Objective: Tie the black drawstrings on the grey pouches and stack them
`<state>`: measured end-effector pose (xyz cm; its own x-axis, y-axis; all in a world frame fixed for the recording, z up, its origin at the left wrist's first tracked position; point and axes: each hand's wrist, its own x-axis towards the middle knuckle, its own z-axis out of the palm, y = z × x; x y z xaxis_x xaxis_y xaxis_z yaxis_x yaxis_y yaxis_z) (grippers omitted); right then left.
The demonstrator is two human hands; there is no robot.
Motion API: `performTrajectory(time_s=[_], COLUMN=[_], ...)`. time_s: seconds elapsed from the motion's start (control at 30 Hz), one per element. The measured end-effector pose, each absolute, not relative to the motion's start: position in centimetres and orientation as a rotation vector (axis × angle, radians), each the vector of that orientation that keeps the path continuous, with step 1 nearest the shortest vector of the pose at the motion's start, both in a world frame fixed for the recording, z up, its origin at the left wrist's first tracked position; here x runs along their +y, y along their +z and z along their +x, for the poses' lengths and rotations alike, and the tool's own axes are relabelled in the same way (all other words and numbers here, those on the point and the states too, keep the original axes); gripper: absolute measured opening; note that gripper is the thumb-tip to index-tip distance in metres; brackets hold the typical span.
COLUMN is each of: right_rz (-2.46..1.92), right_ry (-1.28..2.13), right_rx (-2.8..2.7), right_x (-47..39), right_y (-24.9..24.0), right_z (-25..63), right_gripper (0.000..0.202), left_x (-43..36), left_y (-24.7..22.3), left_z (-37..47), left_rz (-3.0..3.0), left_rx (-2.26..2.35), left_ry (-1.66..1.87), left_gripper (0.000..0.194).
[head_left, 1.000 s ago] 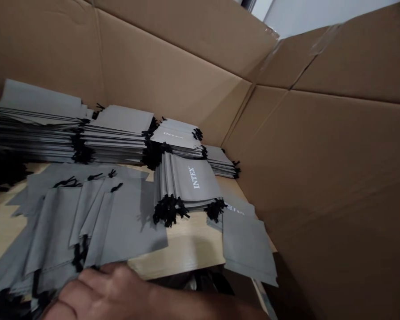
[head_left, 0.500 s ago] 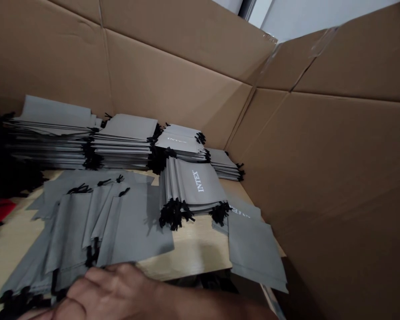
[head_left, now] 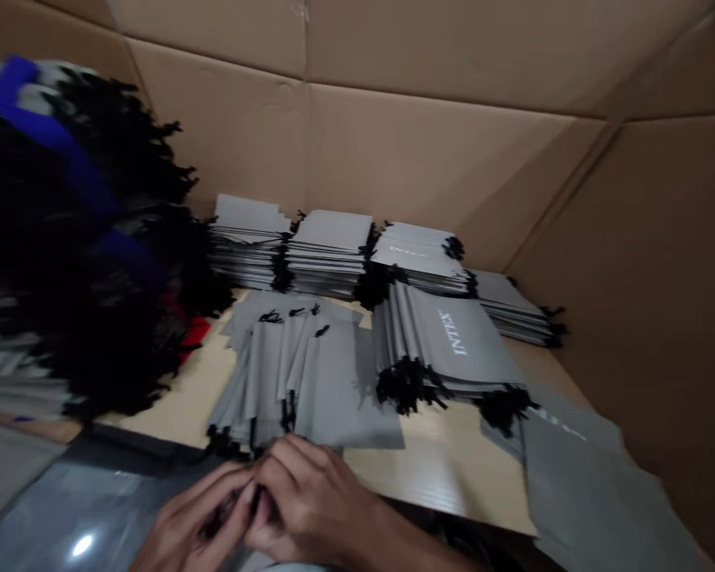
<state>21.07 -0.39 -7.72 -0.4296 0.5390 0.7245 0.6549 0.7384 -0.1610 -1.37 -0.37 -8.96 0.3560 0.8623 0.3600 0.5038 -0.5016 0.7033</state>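
Note:
My left hand point(head_left: 199, 516) and my right hand point(head_left: 310, 500) meet at the bottom centre, at the table's front edge. Both have curled fingers pinched together around something dark and small between them, too hidden to name. Just beyond them lies a loose, overlapping spread of grey pouches point(head_left: 345, 389) with black cord ends. To its right, a thick pile of grey pouches printed INTEX point(head_left: 470, 334) rests on the wooden table point(head_left: 441, 469), black cords hanging at its near side.
Stacks of grey pouches point(head_left: 327, 238) line the cardboard wall point(head_left: 423, 159). A big heap of black-corded pouches with blue bands point(head_left: 83, 175) stands at left. More grey pouches point(head_left: 596, 485) overhang the right front edge.
The view has swung left, bringing the black-corded heap in. My right hand has come off the near pouches' lower end, and my left hand now shows, touching it.

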Motion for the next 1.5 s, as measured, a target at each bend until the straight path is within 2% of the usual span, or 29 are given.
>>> performTrajectory(time_s=[0.13, 0.43, 0.63, 0.87, 0.97, 1.1, 1.2, 1.37, 1.5], right_rz=[-0.891, -0.925, -0.958, -0.901, -0.898, -0.917, -0.907, -0.874, -0.895], right_ry=[-0.088, -0.012, 0.011, -0.03, 0.197, 0.584, 0.715, 0.72, 0.732], right_rx=[-2.079, -2.076, -2.056, -2.138, -2.151, -2.064, -2.004, -1.9, -1.843], right_x=[-0.8, -1.1, -1.1, -1.2, -1.5, -1.7, -1.8, -2.3, -2.4], right_y=[-6.9, -7.7, -7.1, -5.3, -4.8, -4.0, -4.0, -4.6, -4.8], right_z=[20.8, 20.0, 19.5, 20.8, 21.8, 22.9, 23.1, 22.5, 22.4], right_gripper=[0.017, 0.034, 0.032, 0.019, 0.017, 0.023, 0.025, 0.028, 0.027], left_x=[-0.8, -2.3, -2.1, -2.2, -2.5, -2.7, -2.7, -2.9, -3.2], left_y=[-7.2, -8.0, -7.9, -7.1, -7.0, -6.4, -6.2, -6.6, -6.4], left_z=[0.6, 1.3, 1.3, 0.0, -0.3, -0.1, 0.1, -0.1, -0.1], left_rz=[1.907, 1.273, 1.136, 1.23, 1.13, 0.899, 0.815, 1.001, 1.282], left_rx=[1.163, 1.249, 1.253, 1.217, 1.226, 1.187, 1.167, 1.184, 1.239], left_ry=[1.002, 0.786, 0.707, 0.705, 0.661, 0.616, 0.634, 0.617, 0.762], left_gripper=[0.026, 0.062, 0.078, 0.059, 0.062, 0.066, 0.066, 0.063, 0.048])
